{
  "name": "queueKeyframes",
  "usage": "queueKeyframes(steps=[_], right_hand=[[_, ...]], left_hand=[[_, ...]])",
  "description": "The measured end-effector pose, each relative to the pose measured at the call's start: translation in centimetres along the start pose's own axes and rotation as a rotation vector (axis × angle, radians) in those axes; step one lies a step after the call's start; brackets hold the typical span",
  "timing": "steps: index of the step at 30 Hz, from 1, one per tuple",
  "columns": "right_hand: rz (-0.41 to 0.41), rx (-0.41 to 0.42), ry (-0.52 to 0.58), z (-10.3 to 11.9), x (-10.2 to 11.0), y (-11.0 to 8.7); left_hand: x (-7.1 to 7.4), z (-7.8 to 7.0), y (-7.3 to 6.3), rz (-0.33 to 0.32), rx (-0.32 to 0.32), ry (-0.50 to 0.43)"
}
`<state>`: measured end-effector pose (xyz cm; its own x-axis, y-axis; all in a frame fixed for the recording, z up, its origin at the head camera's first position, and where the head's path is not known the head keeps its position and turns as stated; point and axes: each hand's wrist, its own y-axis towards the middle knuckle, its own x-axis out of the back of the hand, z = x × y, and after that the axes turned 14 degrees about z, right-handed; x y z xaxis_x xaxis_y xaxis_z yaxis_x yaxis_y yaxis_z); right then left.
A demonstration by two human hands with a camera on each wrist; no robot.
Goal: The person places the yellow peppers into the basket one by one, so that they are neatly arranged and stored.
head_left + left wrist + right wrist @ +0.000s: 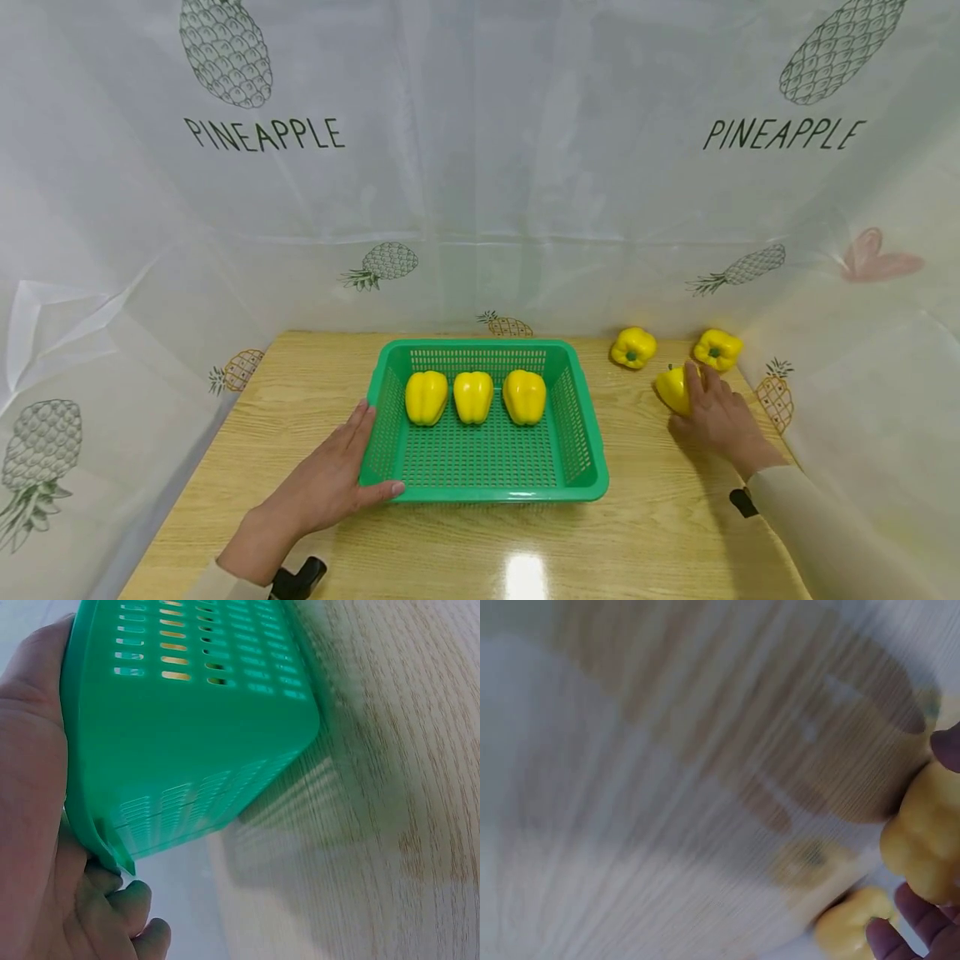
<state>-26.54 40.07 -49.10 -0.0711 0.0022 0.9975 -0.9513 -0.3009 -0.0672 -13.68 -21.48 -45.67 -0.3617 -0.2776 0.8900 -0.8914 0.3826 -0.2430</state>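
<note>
My left hand grips the front left corner of a green plastic basket, thumb over the front rim and fingers along the left side. In the left wrist view, the fingertips curl by the rim. Three yellow bell peppers stand in a row inside the basket, toward its back. At the right, my right hand holds another yellow bell pepper between thumb and fingers, low over the table. The right wrist view shows this pepper at its right edge, partly cut off.
Two more yellow bell peppers lie at the back right of the wooden table, one at the left and one by the right edge. A white curtain with pineapple prints hangs behind and at both sides.
</note>
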Motion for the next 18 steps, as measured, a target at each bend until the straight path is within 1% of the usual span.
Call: queueKeyframes(steps=[3, 6, 9, 12, 16, 18], right_hand=[[0.001, 0.009, 0.03, 1.2, -0.1, -0.4], [-0.041, 0.052, 0.022, 2.6, -0.2, -1.0], [-0.107, 0.109, -0.009, 4.0, -0.3, -1.5], [-0.136, 0.142, -0.017, 5.6, -0.2, -1.9], [-0.097, 0.129, -0.043, 7.2, 0.0, -2.2], [-0.078, 0.118, -0.083, 7.7, 0.2, -2.2]], left_hand=[[0.1, -0.1, 0.0, 0.002, 0.001, -0.005], [0.1, -0.1, 0.0, 0.009, 0.003, -0.015], [0.1, -0.1, -0.1, 0.011, 0.003, -0.019], [0.0, -0.1, -0.1, 0.0, -0.001, -0.012], [0.1, -0.1, -0.1, -0.022, -0.016, 0.011], [0.1, 0.0, 0.0, -0.027, -0.022, 0.019]])
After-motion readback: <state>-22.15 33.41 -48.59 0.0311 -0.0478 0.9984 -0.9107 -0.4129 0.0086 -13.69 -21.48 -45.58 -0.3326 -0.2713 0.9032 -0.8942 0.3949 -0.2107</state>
